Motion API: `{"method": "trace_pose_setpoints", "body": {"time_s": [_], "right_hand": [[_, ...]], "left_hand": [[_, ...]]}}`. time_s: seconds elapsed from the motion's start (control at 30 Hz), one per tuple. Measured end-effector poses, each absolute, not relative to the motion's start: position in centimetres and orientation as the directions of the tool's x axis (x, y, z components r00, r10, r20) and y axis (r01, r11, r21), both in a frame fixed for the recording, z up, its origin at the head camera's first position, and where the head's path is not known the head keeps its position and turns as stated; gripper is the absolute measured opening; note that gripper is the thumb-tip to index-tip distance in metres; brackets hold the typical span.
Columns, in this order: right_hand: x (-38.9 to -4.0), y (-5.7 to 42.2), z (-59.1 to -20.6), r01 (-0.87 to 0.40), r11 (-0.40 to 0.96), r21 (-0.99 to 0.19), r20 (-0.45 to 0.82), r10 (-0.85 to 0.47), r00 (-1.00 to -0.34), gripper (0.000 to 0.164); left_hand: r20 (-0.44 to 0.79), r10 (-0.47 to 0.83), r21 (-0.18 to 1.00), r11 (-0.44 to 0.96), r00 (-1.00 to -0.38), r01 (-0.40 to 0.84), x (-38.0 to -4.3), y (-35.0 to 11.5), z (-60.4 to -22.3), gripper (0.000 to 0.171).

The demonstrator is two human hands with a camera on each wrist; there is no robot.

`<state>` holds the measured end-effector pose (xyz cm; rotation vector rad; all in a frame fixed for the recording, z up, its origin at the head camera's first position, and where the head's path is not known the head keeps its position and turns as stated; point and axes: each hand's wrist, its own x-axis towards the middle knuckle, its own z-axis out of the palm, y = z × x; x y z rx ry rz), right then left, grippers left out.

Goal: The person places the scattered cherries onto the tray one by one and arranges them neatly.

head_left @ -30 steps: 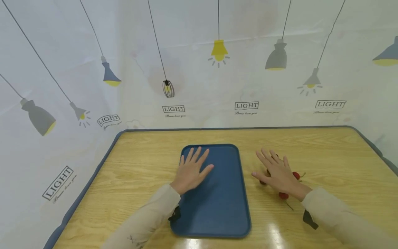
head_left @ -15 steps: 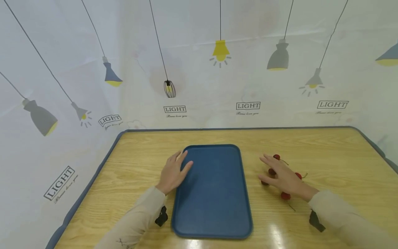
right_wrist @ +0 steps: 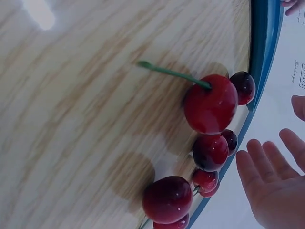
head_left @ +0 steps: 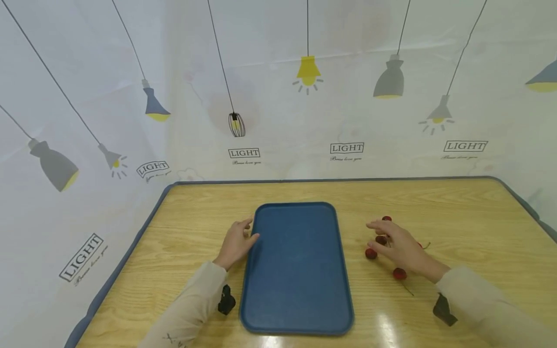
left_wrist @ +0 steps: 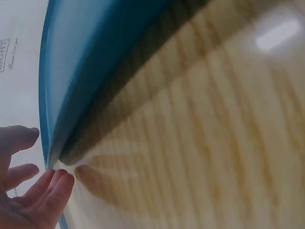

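Observation:
A blue rectangular tray [head_left: 300, 266] lies flat on the table. My left hand [head_left: 235, 244] is at its left edge, fingers loosely bent and thumb over the rim. In the left wrist view, that hand's fingertips [left_wrist: 64, 183] are right by the tray's edge [left_wrist: 83, 71], the thumb apart from it. To the tray's right, my right hand [head_left: 402, 249] hovers among several red cherries [head_left: 400, 274], relaxed and holding nothing. The right wrist view shows a cherry with a green stem [right_wrist: 209, 105] and a darker cherry [right_wrist: 167, 200]; my right fingers [right_wrist: 248, 171] stay apart from them.
The wooden table [head_left: 196, 208] has a dark blue border along its back and sides. Behind it hangs a pale curtain [head_left: 278, 111] printed with lamps. A black wrist device [head_left: 226, 300] sits under the left sleeve, another [head_left: 444, 310] under the right.
My left hand has moved left, from over the tray to its left edge, its fingers bending. My right hand has shifted slightly right and down, its spread fingers relaxing, which uncovers more cherries.

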<state>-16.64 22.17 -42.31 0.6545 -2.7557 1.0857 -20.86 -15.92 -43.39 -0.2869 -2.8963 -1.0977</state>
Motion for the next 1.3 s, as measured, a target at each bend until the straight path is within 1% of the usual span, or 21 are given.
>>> {"method": "trace_pose_setpoints", "body": {"time_s": [0.17,0.37,0.5,0.63,0.8,0.9,1.0,1.3], "right_hand": [[-16.3,22.2,-42.1,-0.405,0.645,-0.648,0.240,-0.331,-0.913,0.034],[-16.0,22.4,-42.1,-0.377,0.648,-0.662,0.221,-0.312,-0.924,0.030],[-16.0,22.7,-42.5,-0.379,0.642,-0.666,0.236,-0.300,-0.924,0.026],[-15.8,23.2,-42.8,-0.379,0.650,-0.658,0.246,-0.289,-0.925,0.023],[-15.6,24.1,-42.4,-0.308,0.663,-0.682,0.170,-0.265,-0.949,0.024],[-15.6,24.5,-42.1,-0.282,0.677,-0.679,0.154,-0.244,-0.957,0.026],[-15.8,25.0,-42.1,-0.278,0.689,-0.669,0.165,-0.227,-0.960,0.027],[-16.6,26.0,-42.8,-0.249,0.717,-0.651,0.142,-0.207,-0.968,0.023]], "left_hand": [[0.066,0.150,0.665,0.731,-0.987,0.155,-20.9,-16.2,-43.8,0.043],[0.059,0.146,0.685,0.714,-0.988,0.146,-21.2,-16.3,-44.0,0.036],[0.037,0.138,0.714,0.689,-0.990,0.123,-21.2,-16.4,-44.2,0.037],[-0.019,0.129,0.766,0.639,-0.991,0.069,-21.2,-16.5,-44.4,0.039],[-0.082,0.101,0.804,0.595,-0.992,-0.006,-21.5,-16.6,-44.6,0.040],[-0.095,0.087,0.808,0.589,-0.992,-0.026,-21.6,-16.7,-44.6,0.040],[-0.105,0.085,0.816,0.577,-0.991,-0.037,-21.6,-16.7,-44.5,0.041],[-0.129,0.068,0.842,0.535,-0.989,-0.073,-21.4,-16.8,-44.2,0.041]]}}
